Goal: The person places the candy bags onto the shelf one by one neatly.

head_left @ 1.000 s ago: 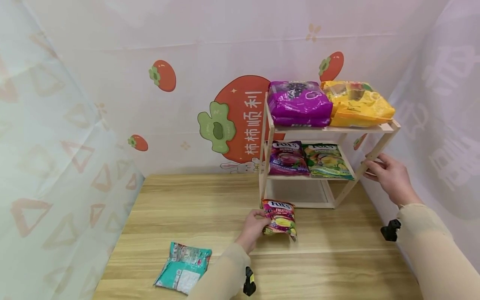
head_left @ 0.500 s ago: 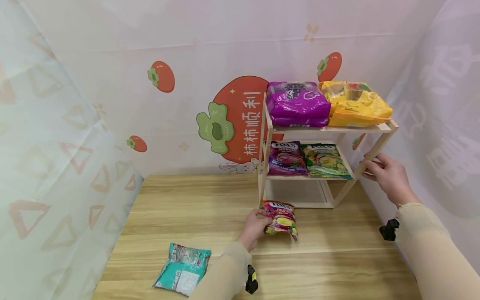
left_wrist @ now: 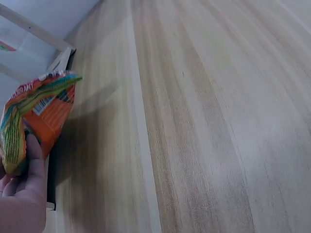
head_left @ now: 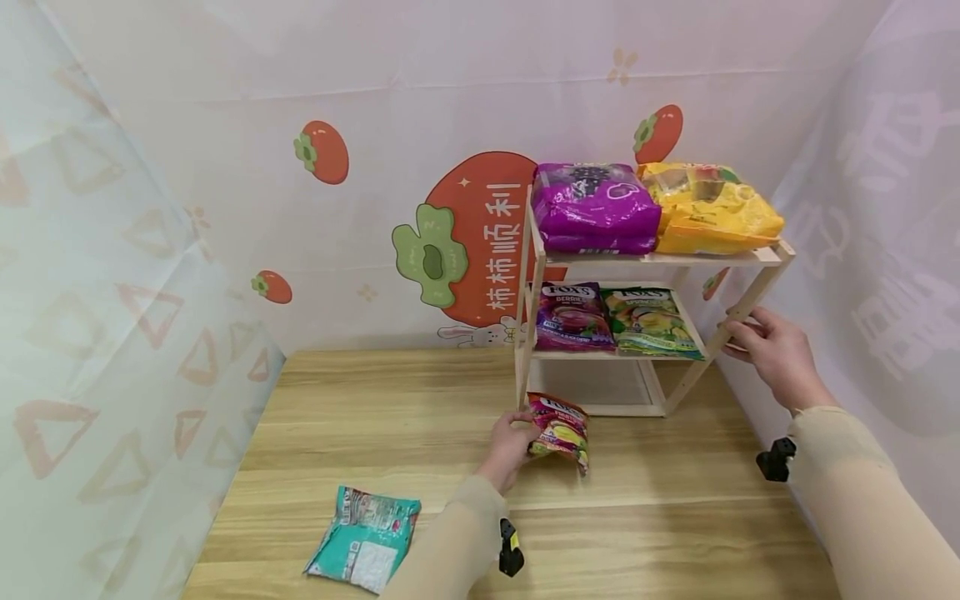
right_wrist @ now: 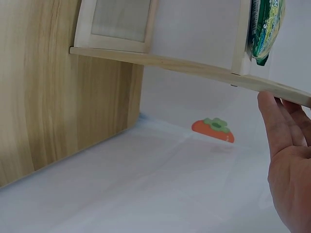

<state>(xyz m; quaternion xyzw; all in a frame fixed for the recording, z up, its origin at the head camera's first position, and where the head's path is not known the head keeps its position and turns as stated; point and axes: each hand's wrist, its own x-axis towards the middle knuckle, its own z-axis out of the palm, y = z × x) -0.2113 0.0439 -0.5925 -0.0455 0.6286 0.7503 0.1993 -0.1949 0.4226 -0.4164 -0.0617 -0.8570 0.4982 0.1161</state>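
My left hand (head_left: pixel 507 446) grips the left edge of a small red-and-purple Fox's Fruits candy bag (head_left: pixel 564 433). The bag is tilted at the front of a wooden rack (head_left: pixel 660 260), near its bottom level. From the left wrist view, the bag's orange back (left_wrist: pixel 48 124) shows, with the thumb against it and a shadow on the tabletop beside it. My right hand (head_left: pixel 783 354) holds the rack's right front post at middle-shelf height. In the right wrist view, its fingers (right_wrist: pixel 277 121) meet the post's edge; some fingertips are hidden behind the wood.
On the rack's top lie a purple bag (head_left: pixel 596 208) and a yellow bag (head_left: pixel 708 208). Its middle shelf bears a Fox's Berries bag (head_left: pixel 573 317) and a green Fox's bag (head_left: pixel 652 322). A teal bag (head_left: pixel 367 537) lies front left on the wooden table (head_left: pixel 360 417). Printed cloth walls surround it.
The left hand has brought the Fruits bag slightly up and toward the rack, and the bag is more tilted now. The right hand stays on the post.
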